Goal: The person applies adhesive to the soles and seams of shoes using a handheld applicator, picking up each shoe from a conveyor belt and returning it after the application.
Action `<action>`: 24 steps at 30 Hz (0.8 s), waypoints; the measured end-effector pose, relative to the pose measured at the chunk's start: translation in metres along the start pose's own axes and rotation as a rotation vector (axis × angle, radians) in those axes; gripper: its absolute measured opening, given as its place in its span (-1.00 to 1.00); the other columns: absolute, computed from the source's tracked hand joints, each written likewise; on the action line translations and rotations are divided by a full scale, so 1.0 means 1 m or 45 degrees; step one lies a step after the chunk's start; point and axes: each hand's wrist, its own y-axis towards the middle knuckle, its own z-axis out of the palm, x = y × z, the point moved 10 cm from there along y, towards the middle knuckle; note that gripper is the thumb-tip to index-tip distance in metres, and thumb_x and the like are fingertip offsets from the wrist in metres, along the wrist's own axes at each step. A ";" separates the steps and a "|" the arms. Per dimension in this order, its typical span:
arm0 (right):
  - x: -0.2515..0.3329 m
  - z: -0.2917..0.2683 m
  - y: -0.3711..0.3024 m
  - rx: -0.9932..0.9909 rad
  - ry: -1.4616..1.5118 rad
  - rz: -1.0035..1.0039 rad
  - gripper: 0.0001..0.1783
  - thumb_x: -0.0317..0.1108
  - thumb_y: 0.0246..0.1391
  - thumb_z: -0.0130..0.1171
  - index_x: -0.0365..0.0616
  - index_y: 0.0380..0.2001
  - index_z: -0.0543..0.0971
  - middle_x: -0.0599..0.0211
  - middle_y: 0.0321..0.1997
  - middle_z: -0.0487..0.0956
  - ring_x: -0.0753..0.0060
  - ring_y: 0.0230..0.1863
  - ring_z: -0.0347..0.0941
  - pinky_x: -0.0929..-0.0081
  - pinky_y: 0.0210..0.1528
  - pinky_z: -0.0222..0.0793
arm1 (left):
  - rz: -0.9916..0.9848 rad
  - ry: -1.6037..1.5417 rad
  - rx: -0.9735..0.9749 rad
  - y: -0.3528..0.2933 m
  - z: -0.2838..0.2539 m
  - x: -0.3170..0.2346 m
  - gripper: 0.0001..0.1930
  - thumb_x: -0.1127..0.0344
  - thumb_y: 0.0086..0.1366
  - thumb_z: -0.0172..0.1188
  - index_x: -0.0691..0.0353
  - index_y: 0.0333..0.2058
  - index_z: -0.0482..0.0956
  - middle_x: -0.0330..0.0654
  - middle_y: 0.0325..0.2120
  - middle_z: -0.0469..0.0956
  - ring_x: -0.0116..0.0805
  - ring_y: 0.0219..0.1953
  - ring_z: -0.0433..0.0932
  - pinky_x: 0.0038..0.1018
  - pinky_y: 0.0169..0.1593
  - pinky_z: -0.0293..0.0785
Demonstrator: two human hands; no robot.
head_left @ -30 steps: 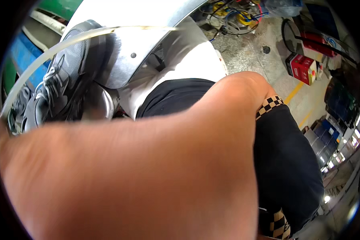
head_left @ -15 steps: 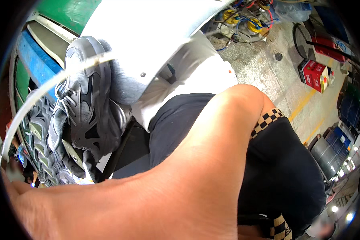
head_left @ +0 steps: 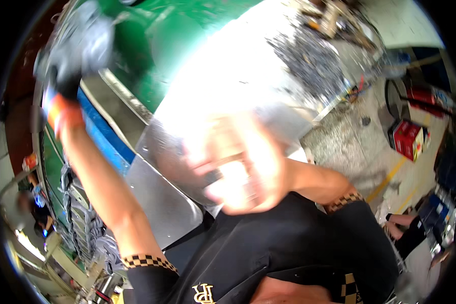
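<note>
At the upper left, my left arm reaches far out, and an orange band circles its wrist. My left hand, which looks dark-gloved, is closed on a grey shoe; both are smeared by motion. The shoe is over the far left edge of the green surface. Near the middle, my right hand is in front of a bright metal sheet. Its fingers are too blurred to show whether they hold anything.
Dark scraps and worn tools lie on the far right of the metal surface. A blue strip edges the bench on the left. Several grey shoes are lined up at the left. On the floor at right stands a red box.
The grey shoe has gone from beside the metal sheet to the far upper left in my left hand. The forearm that crossed the foreground is gone; my right hand now shows near the middle.
</note>
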 end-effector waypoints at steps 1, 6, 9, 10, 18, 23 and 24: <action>0.004 -0.022 -0.009 -0.122 -0.041 -0.020 -0.16 -0.48 -0.04 0.07 -0.38 0.28 -0.07 0.35 -0.41 0.39 0.46 -0.38 0.35 0.48 -0.24 0.33 | 0.049 0.078 -0.010 0.020 -0.001 -0.011 -0.44 0.05 0.33 -0.07 0.27 0.19 0.26 -0.12 0.15 0.33 -0.27 0.05 0.42 -0.35 0.10 0.35; 0.030 -0.115 -0.086 -0.912 -0.608 -0.103 -0.01 -0.29 -0.12 0.19 -0.52 0.26 -0.10 0.31 -0.44 0.37 0.41 -0.42 0.37 0.41 -0.33 0.37 | 0.242 0.841 0.094 0.079 0.037 -0.023 -0.40 -0.05 0.29 -0.03 0.23 0.18 0.30 -0.09 0.11 0.38 -0.21 0.10 0.39 -0.36 0.16 0.28; 0.034 -0.098 -0.084 -0.842 -0.630 -0.360 -0.05 -0.30 -0.04 0.15 -0.52 0.26 -0.12 0.27 -0.43 0.34 0.43 -0.46 0.29 0.41 -0.42 0.33 | 0.396 1.281 0.047 0.099 -0.008 -0.053 -0.38 -0.10 0.27 -0.01 0.20 0.17 0.33 -0.07 0.08 0.42 -0.18 0.13 0.37 -0.36 0.19 0.24; 0.028 -0.096 -0.076 -0.846 -0.658 -0.298 -0.07 -0.30 -0.03 0.14 -0.53 0.26 -0.11 0.26 -0.43 0.34 0.42 -0.45 0.30 0.43 -0.43 0.33 | 0.469 1.492 -0.065 0.108 -0.050 -0.071 -0.37 -0.12 0.26 0.00 0.19 0.16 0.34 -0.06 0.07 0.43 -0.16 0.14 0.36 -0.37 0.20 0.22; 0.018 -0.118 -0.080 -0.871 -0.603 -0.062 -0.09 -0.25 -0.03 0.19 -0.46 0.26 -0.02 0.29 -0.45 0.35 0.45 -0.45 0.33 0.46 -0.44 0.35 | -0.638 2.338 -0.420 0.026 -0.393 -0.002 -0.12 -0.38 0.01 0.16 0.42 -0.02 0.49 0.00 -0.09 0.55 -0.18 -0.03 0.50 -0.34 0.06 0.36; 0.020 -0.112 -0.072 -0.772 -0.528 -0.134 -0.19 -0.36 -0.01 0.08 -0.45 0.25 0.00 0.30 -0.43 0.38 0.50 -0.45 0.30 0.51 -0.43 0.35 | -0.027 1.832 -0.332 -0.099 -0.279 -0.120 -0.53 0.04 0.17 0.24 0.29 -0.08 0.54 -0.15 -0.25 0.61 -0.40 -0.21 0.54 -0.51 -0.09 0.43; 0.021 -0.110 -0.072 -0.749 -0.522 -0.132 -0.21 -0.38 -0.02 0.04 -0.46 0.25 0.01 0.29 -0.42 0.39 0.50 -0.44 0.30 0.52 -0.42 0.35 | 0.046 1.913 -0.306 -0.125 -0.270 -0.135 -0.52 0.07 0.17 0.22 0.26 -0.03 0.50 -0.07 -0.20 0.60 -0.34 -0.17 0.55 -0.44 -0.06 0.43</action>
